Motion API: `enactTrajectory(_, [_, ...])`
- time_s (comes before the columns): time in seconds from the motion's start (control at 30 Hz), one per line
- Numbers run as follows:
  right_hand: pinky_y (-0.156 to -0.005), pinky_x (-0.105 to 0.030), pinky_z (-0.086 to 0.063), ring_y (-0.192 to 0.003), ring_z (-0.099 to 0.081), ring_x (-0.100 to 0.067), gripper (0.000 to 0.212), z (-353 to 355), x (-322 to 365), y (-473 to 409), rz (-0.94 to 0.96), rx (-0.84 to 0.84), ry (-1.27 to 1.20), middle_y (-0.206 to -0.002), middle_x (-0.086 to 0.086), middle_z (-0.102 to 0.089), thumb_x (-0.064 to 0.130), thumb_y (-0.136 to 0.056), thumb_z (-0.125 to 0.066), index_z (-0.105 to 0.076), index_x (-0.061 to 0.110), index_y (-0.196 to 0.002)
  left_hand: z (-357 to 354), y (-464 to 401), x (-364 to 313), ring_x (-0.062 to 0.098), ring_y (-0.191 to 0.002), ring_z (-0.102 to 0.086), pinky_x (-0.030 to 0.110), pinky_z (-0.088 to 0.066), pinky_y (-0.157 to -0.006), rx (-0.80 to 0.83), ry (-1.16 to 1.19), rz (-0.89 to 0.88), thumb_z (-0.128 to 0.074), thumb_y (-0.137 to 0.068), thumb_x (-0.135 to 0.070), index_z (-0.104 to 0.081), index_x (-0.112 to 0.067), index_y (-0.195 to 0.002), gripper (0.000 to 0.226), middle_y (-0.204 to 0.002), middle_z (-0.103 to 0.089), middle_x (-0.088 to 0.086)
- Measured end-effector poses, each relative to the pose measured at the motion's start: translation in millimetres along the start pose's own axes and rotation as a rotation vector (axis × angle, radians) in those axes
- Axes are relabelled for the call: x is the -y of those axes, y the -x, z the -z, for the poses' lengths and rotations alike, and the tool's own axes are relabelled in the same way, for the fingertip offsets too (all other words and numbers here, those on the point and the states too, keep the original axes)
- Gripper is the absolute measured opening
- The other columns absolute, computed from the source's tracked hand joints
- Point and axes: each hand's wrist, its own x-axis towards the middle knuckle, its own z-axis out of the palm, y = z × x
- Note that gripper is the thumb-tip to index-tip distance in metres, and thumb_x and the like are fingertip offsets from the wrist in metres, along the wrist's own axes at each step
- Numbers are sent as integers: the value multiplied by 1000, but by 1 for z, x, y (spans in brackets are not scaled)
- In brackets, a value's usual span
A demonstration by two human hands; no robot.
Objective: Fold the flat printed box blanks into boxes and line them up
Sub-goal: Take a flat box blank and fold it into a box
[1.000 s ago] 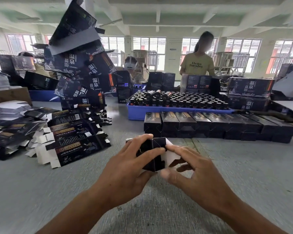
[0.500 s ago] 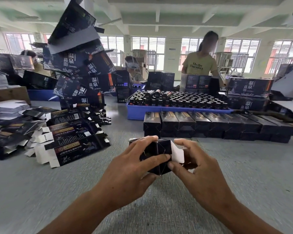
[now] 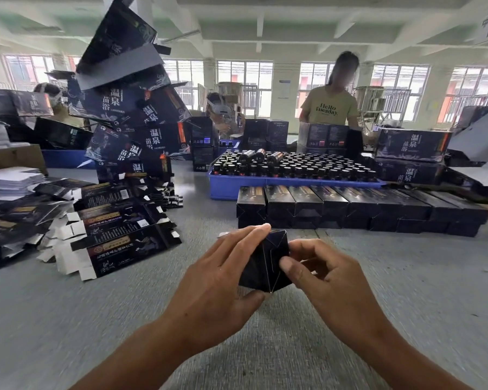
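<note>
I hold a dark printed box (image 3: 265, 263) end-on above the grey table (image 3: 406, 291). My left hand (image 3: 217, 282) grips its left side, fingers over the top and thumb underneath. My right hand (image 3: 321, 274) has its thumb pressed on the folded end flaps, its fingers curled behind the right edge. The end flaps lie closed and dark. Flat printed blanks (image 3: 116, 243) lie fanned out at the left. A row of several folded boxes (image 3: 350, 209) stands lined up behind my hands.
A blue tray (image 3: 265, 187) full of dark bottles stands behind the row. A tall leaning stack of large printed cartons (image 3: 133, 114) rises at the left. Three people work at the far side; more cartons (image 3: 412, 153) sit at the right.
The white end flap that stuck out has been folded in, so the box end is now closed and dark. My right thumb has moved onto the flaps.
</note>
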Motion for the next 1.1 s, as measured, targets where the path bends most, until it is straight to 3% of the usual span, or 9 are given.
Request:
enactTrajectory(0.1, [-68,-17,-54,-84,-70,-1,20,2,1,-1,-24,3,-52,-90,23,-73,53,-78,-66,-72,41,-93,-2,1,-2,-2,-132,-38,10,-31,-102,11,30,33,-76,-78,-39,-16,-41,-154,97,-148,-32,-25])
enactTrajectory(0.2, [-72,-22,-55,-81,-71,-3,10,2,1,-2,-35,-5,-59,-84,18,-75,41,-82,-73,-74,35,-89,-2,1,-4,-6,-132,-34,8,-26,-103,14,26,27,-69,-80,-45,-14,-41,-154,92,-147,-30,-25])
enactTrajectory(0.3, [-71,-20,-53,-80,-71,-2,4,2,1,-1,-28,-20,-24,-83,19,-74,30,-86,-74,-74,34,-86,-4,1,-4,-2,-134,-36,11,-28,-105,25,22,22,-77,-79,-37,-17,-39,-153,95,-148,-31,-24])
enactTrajectory(0.6, [-70,-23,-55,-81,-68,-1,4,-2,4,2,28,-113,138,-84,22,-70,41,-83,-69,-70,37,-83,-6,1,-6,4,-133,-42,15,-34,-106,22,20,15,-80,-76,-34,-27,-31,-152,92,-148,-38,-16])
enactTrajectory(0.8, [-68,-21,-55,-81,-70,-4,9,6,2,-2,-25,3,-12,-86,17,-74,41,-81,-73,-73,34,-88,-5,2,-4,2,-134,-38,14,-30,-105,25,28,26,-81,-77,-33,-22,-37,-151,95,-148,-32,-23])
enactTrajectory(0.97, [-71,-21,-58,-88,-70,-2,39,6,2,0,-36,31,-36,-95,20,-73,65,-73,-68,-70,38,-101,-4,1,-6,2,-133,-39,11,-29,-104,14,-7,-11,-74,-79,-40,-28,-30,-152,87,-147,-36,-18])
enactTrajectory(1.1, [-79,-23,-59,-101,-65,4,74,0,3,3,-60,96,72,-112,24,-65,75,-67,-66,-52,45,-133,-8,-1,-9,8,-149,-27,28,-33,-114,34,-95,-135,-59,-86,-40,-28,-22,-156,78,-159,-35,-12])
